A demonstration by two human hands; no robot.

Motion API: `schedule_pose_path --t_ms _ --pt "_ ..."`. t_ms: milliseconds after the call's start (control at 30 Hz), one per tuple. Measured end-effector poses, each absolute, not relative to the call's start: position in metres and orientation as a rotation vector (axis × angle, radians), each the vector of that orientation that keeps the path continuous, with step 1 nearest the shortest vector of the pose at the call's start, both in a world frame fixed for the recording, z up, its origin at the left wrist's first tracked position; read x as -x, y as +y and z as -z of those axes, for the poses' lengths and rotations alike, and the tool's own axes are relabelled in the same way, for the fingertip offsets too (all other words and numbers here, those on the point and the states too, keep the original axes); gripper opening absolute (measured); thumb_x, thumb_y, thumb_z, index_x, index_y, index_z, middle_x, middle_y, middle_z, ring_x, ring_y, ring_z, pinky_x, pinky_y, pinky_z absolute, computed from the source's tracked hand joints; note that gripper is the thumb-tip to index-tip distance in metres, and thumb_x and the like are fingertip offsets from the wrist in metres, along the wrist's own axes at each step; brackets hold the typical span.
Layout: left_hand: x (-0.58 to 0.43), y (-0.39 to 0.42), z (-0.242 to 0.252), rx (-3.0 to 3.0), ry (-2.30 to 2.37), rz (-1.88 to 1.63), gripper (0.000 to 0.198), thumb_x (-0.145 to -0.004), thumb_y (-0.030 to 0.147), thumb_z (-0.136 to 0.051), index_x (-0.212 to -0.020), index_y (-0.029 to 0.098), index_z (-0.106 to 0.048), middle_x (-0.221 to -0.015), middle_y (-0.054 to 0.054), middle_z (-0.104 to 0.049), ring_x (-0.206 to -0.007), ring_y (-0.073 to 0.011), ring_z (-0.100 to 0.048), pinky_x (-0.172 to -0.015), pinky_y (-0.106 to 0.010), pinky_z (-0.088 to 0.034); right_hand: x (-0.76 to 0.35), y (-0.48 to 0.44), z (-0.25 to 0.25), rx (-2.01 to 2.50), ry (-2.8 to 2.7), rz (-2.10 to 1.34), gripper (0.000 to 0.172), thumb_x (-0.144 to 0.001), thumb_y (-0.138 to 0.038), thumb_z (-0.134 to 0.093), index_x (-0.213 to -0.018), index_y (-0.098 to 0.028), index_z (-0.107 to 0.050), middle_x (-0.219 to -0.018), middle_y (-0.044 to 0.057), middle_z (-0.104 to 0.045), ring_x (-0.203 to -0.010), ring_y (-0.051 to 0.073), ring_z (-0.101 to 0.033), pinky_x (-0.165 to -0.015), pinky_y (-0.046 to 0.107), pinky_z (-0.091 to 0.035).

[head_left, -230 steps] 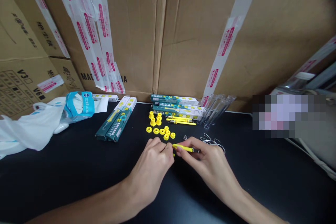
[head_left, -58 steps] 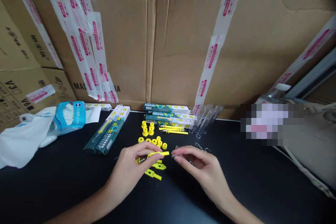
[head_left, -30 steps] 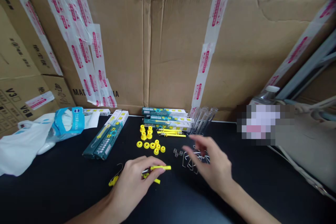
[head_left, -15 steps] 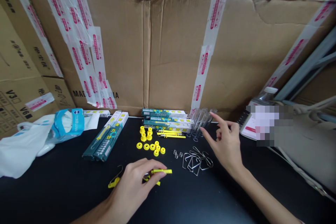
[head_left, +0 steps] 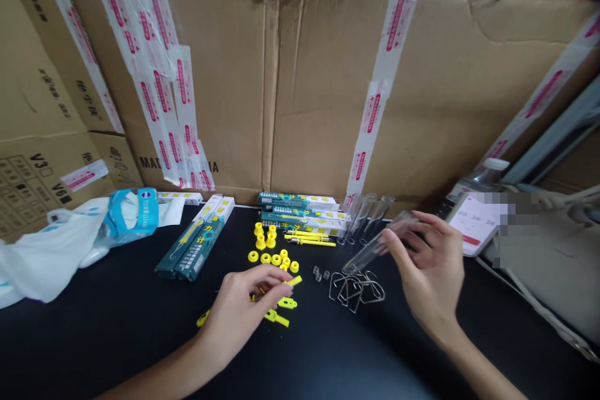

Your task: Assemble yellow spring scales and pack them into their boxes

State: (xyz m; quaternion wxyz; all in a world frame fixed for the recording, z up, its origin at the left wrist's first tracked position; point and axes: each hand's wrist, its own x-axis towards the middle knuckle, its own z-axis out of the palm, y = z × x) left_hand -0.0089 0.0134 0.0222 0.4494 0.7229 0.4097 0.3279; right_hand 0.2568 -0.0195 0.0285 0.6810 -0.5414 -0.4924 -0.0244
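Observation:
My left hand (head_left: 244, 309) pinches a thin yellow rod (head_left: 291, 282) just above the black table (head_left: 117, 325). Loose yellow clips (head_left: 281, 311) lie under its fingers. My right hand (head_left: 429, 269) holds a clear plastic tube (head_left: 370, 253), tilted, its open end pointing down-left over a pile of wire hooks (head_left: 356, 287). More clear tubes (head_left: 363, 215) lean at the back. Yellow caps (head_left: 272, 251) and tiny clear beads (head_left: 321, 274) lie between my hands.
Green-and-white boxes lie at the back centre (head_left: 300, 209) and left of centre (head_left: 197, 237). White and blue plastic bags (head_left: 89, 231) sit at the left. Taped cardboard boxes (head_left: 328, 87) wall the back. A white card (head_left: 475, 225) and a bottle (head_left: 482, 175) sit at the right.
My right hand left the yellow rod, reached back to the clear tubes and picked one up. My left hand kept the rod and stayed near the yellow clips.

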Motion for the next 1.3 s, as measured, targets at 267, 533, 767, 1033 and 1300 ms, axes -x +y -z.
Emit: schedule_pose_path --t_ms 267,533,767,1033,1300 --pt "0.008 0.011 -0.023 -1.783 1.020 -0.820 0.016 -0.086 0.034 -0.067 -0.089 0.022 -0.076 -0.080 0.000 -0.077 -0.073 -0.0188 -0.072 -0.065 -0.024 -0.054 -0.229 -0.027 -0.020 1.022 -0.928 -0.648 0.050 -0.083 -0.034 -0.077 -0.128 -0.028 -0.055 -0.106 0.004 -0.067 -0.085 0.021 -0.070 -0.063 0.032 -0.065" --pt "0.008 0.012 -0.022 -1.779 1.007 -0.818 0.016 -0.085 0.034 -0.068 -0.088 0.021 -0.076 -0.080 -0.001 -0.078 -0.074 -0.0190 -0.072 -0.065 -0.023 -0.054 -0.222 -0.027 -0.012 0.991 -0.866 -0.794 0.050 -0.084 -0.032 -0.078 -0.129 -0.028 -0.056 -0.110 0.006 -0.069 -0.089 0.020 -0.072 -0.068 0.029 -0.065" --pt "0.008 0.012 -0.022 -1.770 1.027 -0.830 0.015 -0.085 0.033 -0.068 -0.089 0.021 -0.076 -0.080 -0.001 -0.077 -0.073 -0.0190 -0.072 -0.063 -0.023 -0.054 -0.222 -0.028 -0.015 0.975 -0.778 -0.761 0.050 -0.080 -0.032 -0.081 -0.125 -0.026 -0.058 -0.110 0.007 -0.071 -0.089 0.021 -0.073 -0.066 0.028 -0.065" --pt "0.007 0.012 -0.020 -1.688 1.007 -0.817 0.014 -0.083 0.033 -0.070 -0.087 0.021 -0.076 -0.078 0.000 -0.077 -0.071 -0.0181 -0.072 -0.061 -0.023 -0.056 -0.217 -0.028 -0.014 1.003 -0.832 -0.773 0.052 -0.080 -0.035 -0.079 -0.127 -0.029 -0.057 -0.109 0.006 -0.071 -0.091 0.025 -0.075 -0.070 0.036 -0.066" --pt "0.006 0.011 -0.022 -1.643 1.003 -0.826 0.015 -0.078 0.033 -0.074 -0.078 0.019 -0.069 -0.074 -0.001 -0.074 -0.070 -0.0188 -0.072 -0.061 -0.025 -0.055 -0.213 -0.030 -0.013 0.988 -0.858 -0.820 0.050 -0.083 -0.032 -0.078 -0.127 -0.028 -0.055 -0.107 0.004 -0.071 -0.090 0.023 -0.075 -0.071 0.031 -0.066"
